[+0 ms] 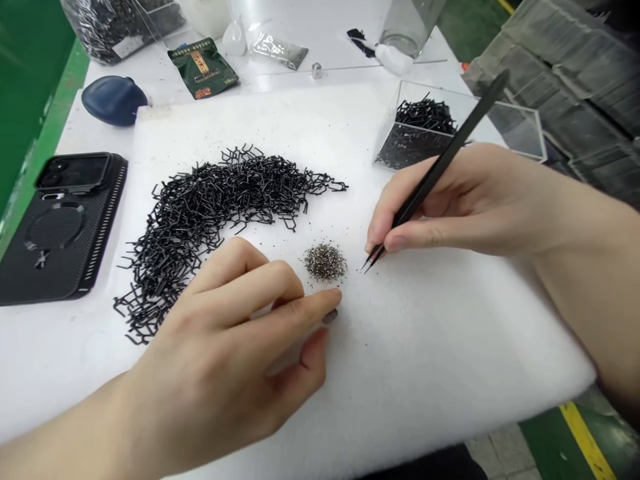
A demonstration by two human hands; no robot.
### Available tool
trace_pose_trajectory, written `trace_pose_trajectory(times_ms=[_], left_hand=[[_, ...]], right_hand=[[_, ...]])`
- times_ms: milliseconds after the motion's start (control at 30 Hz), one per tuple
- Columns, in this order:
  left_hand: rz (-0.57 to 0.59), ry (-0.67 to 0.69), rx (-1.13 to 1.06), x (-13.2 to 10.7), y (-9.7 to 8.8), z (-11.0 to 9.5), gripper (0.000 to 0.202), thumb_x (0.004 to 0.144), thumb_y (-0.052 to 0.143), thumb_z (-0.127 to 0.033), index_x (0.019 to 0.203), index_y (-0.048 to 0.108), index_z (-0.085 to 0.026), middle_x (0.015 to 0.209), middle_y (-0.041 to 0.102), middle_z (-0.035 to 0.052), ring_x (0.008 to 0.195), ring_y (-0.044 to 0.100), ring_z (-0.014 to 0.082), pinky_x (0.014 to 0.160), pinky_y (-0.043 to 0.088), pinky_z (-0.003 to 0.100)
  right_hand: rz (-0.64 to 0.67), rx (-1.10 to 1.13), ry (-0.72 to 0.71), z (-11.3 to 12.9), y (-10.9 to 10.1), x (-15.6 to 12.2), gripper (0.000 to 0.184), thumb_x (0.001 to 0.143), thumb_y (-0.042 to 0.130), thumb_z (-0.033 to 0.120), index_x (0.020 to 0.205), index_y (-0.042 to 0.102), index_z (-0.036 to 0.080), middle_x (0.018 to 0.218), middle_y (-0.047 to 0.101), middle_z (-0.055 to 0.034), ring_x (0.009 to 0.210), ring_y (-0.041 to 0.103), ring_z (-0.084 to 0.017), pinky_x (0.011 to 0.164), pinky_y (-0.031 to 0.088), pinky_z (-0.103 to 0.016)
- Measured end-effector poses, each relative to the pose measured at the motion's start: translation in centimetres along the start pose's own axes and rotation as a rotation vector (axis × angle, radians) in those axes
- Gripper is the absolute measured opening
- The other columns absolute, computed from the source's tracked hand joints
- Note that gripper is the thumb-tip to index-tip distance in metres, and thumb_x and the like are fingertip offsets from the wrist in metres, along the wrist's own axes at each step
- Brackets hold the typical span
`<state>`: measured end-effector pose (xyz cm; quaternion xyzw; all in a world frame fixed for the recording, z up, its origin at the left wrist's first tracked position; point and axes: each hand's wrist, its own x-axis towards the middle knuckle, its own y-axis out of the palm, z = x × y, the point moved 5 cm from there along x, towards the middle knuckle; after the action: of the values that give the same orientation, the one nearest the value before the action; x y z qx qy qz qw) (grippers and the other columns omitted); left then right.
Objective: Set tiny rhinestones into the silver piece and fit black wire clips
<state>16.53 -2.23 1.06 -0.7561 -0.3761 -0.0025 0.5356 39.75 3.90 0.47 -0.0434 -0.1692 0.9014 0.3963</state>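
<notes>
My right hand [440,207] is shut on black pointed tweezers [440,173], their tips just above the white foam pad [450,347]. To the left of the tips lies a small heap of tiny grey grains [325,261]. My left hand [225,353] rests on the pad, fingers curled, with the index fingertip just below that heap. A small dark grey piece [330,317] sits under that fingertip, and I cannot tell whether it is held. A large curved mass of bent black wire pieces [225,213] spreads beyond my left hand.
A clear acrylic box [425,127] of black wire pieces stands behind the tweezers. A black phone in a case [63,227] lies at left. Bags, a blue pouch [114,100] and a glass jar [407,27] stand at the back, with stacked trays [565,87] at right.
</notes>
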Motion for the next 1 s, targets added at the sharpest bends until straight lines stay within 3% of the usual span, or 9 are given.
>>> trace_pose_trajectory(times_ms=[167, 333, 367, 500, 700, 867, 1000], left_hand=[[0.016, -0.04, -0.017, 0.0, 0.1, 0.4, 0.018, 0.104, 0.07, -0.012, 0.116, 0.079, -0.023, 0.089, 0.068, -0.002, 0.086, 0.049, 0.0118, 0.085, 0.049, 0.026], [0.027, -0.06, 0.01, -0.3, 0.3, 0.9, 0.011, 0.106, 0.073, -0.019, 0.112, 0.08, -0.025, 0.087, 0.068, -0.0022, 0.086, 0.05, 0.0125, 0.084, 0.05, 0.026], [-0.023, -0.051, 0.003, -0.3, 0.1, 0.9, 0.008, 0.106, 0.073, -0.022, 0.11, 0.08, -0.025, 0.085, 0.067, -0.0017, 0.086, 0.049, 0.013, 0.082, 0.05, 0.027], [0.033, -0.071, -0.017, -0.1, 0.2, 0.8, 0.01, 0.104, 0.075, -0.019, 0.111, 0.081, -0.024, 0.088, 0.069, -0.0019, 0.087, 0.052, 0.0123, 0.083, 0.052, 0.027], [-0.038, -0.038, -0.014, 0.0, -0.2, 0.7, 0.009, 0.105, 0.074, -0.021, 0.108, 0.082, -0.023, 0.086, 0.069, -0.0009, 0.085, 0.053, 0.0136, 0.079, 0.052, 0.028], [0.017, -0.071, -0.016, 0.0, -0.1, 0.8, 0.01, 0.102, 0.077, -0.017, 0.107, 0.082, -0.023, 0.087, 0.07, -0.0018, 0.085, 0.055, 0.0127, 0.079, 0.053, 0.027], [-0.036, -0.038, -0.014, 0.0, -0.2, 0.5, 0.007, 0.103, 0.077, -0.018, 0.104, 0.082, -0.022, 0.083, 0.068, -0.002, 0.081, 0.052, 0.0125, 0.076, 0.051, 0.027]], right_hand=[[0.001, 0.034, 0.075, -0.2, 0.1, -0.1, 0.009, 0.1, 0.075, 0.009, 0.103, 0.082, 0.014, 0.098, 0.084, 0.0089, 0.094, 0.08, -0.008, 0.086, 0.064, -0.016], [0.006, 0.003, 0.035, 0.1, 0.4, 0.3, 0.007, 0.098, 0.078, 0.011, 0.101, 0.083, 0.014, 0.097, 0.084, 0.0082, 0.093, 0.08, -0.008, 0.086, 0.065, -0.015], [0.009, 0.01, 0.033, 0.0, 0.4, 0.4, 0.007, 0.097, 0.078, 0.011, 0.101, 0.083, 0.014, 0.097, 0.084, 0.0081, 0.093, 0.081, -0.008, 0.086, 0.065, -0.015], [-0.002, 0.05, 0.02, -0.3, 0.3, 0.4, 0.004, 0.099, 0.079, 0.015, 0.101, 0.082, 0.015, 0.093, 0.084, 0.0063, 0.088, 0.082, -0.009, 0.082, 0.067, -0.015], [-0.156, 0.049, 0.031, 0.2, -0.4, 0.0, 0.006, 0.1, 0.082, 0.012, 0.099, 0.081, 0.019, 0.095, 0.085, -0.0007, 0.091, 0.085, -0.014, 0.081, 0.07, -0.016], [-0.199, 0.008, 0.043, 0.2, -0.7, -0.3, 0.006, 0.103, 0.081, 0.018, 0.101, 0.081, 0.023, 0.098, 0.084, 0.0012, 0.096, 0.085, -0.017, 0.082, 0.072, -0.022], [-0.272, -0.016, -0.002, 0.4, -0.9, -0.6, 0.004, 0.103, 0.082, 0.021, 0.101, 0.081, 0.024, 0.097, 0.084, 0.0, 0.093, 0.084, -0.016, 0.082, 0.071, -0.023]])
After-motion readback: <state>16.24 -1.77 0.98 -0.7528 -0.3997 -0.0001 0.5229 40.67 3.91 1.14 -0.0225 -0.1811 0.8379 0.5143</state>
